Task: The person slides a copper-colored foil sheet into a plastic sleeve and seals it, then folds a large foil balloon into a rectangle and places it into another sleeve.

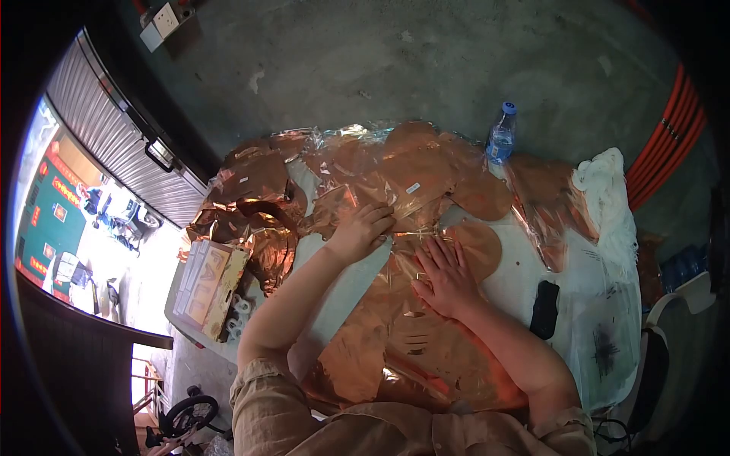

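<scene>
Copper-coloured shiny foil sheets (426, 346) cover much of the table, some running down to the person's lap. My left hand (360, 232) rests on the foil near the middle, its fingers curled together at a foil edge; what they hold, if anything, is too small to make out. Just right of it, my right hand (447, 279) lies flat with its fingers spread on a foil piece with a rounded edge. Small white labels (413, 188) stick to the foil beyond my hands.
A water bottle (501, 134) stands at the far edge. White threads (610, 199) hang over the right corner, with a black object (544, 310) nearer. Boxes (207, 287) sit at the left edge. A chair (688, 298) stands right; an open doorway is at left.
</scene>
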Demonstrator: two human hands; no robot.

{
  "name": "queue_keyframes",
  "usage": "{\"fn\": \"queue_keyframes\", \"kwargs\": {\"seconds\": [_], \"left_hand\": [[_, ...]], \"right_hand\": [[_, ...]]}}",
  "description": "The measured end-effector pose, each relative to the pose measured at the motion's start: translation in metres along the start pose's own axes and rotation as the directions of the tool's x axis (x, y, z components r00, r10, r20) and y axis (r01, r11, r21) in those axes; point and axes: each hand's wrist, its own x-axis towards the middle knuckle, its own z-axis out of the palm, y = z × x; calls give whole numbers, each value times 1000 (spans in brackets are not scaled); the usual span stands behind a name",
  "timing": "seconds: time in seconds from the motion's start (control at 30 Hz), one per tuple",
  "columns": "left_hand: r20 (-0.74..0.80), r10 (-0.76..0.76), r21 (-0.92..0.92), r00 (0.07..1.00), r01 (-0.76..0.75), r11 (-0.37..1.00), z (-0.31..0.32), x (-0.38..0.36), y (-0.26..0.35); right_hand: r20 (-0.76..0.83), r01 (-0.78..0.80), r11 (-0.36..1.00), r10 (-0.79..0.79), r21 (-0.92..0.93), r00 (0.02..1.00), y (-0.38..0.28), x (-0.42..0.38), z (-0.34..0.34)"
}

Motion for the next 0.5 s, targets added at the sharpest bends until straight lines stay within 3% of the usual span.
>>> {"fn": "queue_keyframes", "kwargs": {"seconds": [0.2, 0.3, 0.37, 0.43, 0.5], "left_hand": [[-3, -39, -19, 999, 39, 999, -7, 3, 5], [-80, -83, -57, 993, 79, 995, -11, 8, -3], [-294, -296, -190, 909, 248, 950, -12, 15, -21], [-195, -713, -439, 673, 591, 677, -60, 34, 0], [-530, -626, -519, 572, 365, 773, -68, 34, -31]], "right_hand": [[40, -3, 1000, 4, -23, 999, 5, 1, 6], [112, -34, 999, 35, -7, 993, 3, 4, 2], [163, -61, 998, 58, 14, 985, 4, 7, -1], [273, -102, 994, 89, 35, 958, 8, 11, 2], [355, -107, 994, 105, -14, 929, 6, 16, -7]]}}
